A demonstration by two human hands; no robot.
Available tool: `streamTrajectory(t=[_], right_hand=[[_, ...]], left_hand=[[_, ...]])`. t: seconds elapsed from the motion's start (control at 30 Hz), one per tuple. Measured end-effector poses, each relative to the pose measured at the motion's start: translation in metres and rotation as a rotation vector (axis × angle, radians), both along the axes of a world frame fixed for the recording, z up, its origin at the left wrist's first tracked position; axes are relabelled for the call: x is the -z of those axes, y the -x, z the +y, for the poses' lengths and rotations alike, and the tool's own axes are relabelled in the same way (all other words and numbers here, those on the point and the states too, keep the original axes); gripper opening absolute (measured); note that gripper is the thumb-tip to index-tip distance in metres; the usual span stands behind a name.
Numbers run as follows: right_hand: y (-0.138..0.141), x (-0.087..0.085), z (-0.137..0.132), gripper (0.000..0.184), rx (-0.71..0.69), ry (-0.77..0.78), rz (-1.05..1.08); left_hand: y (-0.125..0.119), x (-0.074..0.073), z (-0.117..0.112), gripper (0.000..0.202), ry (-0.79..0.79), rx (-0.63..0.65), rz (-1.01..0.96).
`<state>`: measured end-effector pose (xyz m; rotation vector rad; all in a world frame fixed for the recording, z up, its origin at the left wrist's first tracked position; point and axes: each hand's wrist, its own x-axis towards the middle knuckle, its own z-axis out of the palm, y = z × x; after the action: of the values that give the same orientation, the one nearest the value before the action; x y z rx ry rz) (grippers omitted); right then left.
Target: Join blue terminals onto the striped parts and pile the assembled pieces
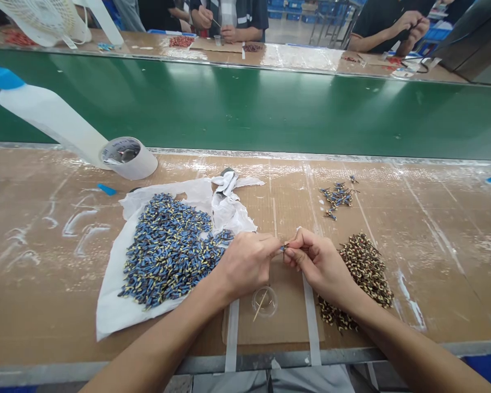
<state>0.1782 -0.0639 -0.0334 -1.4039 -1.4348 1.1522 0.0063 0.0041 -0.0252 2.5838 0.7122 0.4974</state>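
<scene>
My left hand [247,259] is closed in a pinch on a small blue piece [282,248], of which only a bit shows at the fingertips. Facing it, my right hand [319,265] has thumb and forefinger pinched at the other end of that spot; what they hold is too small to make out. Left of the hands, a large heap of small blue, yellow and black pieces [167,251] lies on a white sheet [108,314]. By my right wrist is a heap of small cream and dark brown pieces [364,267]. Below the hands stands a clear round cup [272,308] with a thin wooden stick [260,305] in it.
A small group of assembled-looking blue pieces [337,195] lies at the right. Crumpled white paper [231,210] and a tape roll [135,161] sit farther back. Beyond runs a green belt [245,109]; people work across it, near a fan [45,19].
</scene>
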Motion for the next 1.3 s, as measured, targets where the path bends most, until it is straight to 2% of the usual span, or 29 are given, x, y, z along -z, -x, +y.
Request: streamTrajectory(t=[0.27,0.5,0.63,0.77,1.07,1.3], right_hand=[[-0.003,0.004,0.002,0.014,-0.017,-0.002,-0.039],[-0.005,-0.015,0.006,0.008,0.009,0.070,0.247],[-0.010,-0.017,0.009,0.008,-0.021,0.140,0.312],[-0.013,-0.014,0.011,0.010,-0.024,0.146,0.312],[-0.012,-0.008,0.009,0.013,0.031,0.112,0.283],[-0.004,-0.007,0.002,0.015,0.002,0.056,0.207]], left_hand=[[0.000,0.004,-0.001,0.018,0.008,0.001,0.019],[0.003,-0.012,0.006,0.022,0.003,0.013,-0.066],[0.004,-0.012,0.007,0.019,0.059,0.007,-0.043],[0.003,-0.008,0.007,0.019,0.101,0.005,-0.038],[0.001,-0.006,0.004,0.018,0.090,-0.002,-0.099],[-0.001,-0.004,-0.003,0.021,0.108,-0.018,-0.130]])
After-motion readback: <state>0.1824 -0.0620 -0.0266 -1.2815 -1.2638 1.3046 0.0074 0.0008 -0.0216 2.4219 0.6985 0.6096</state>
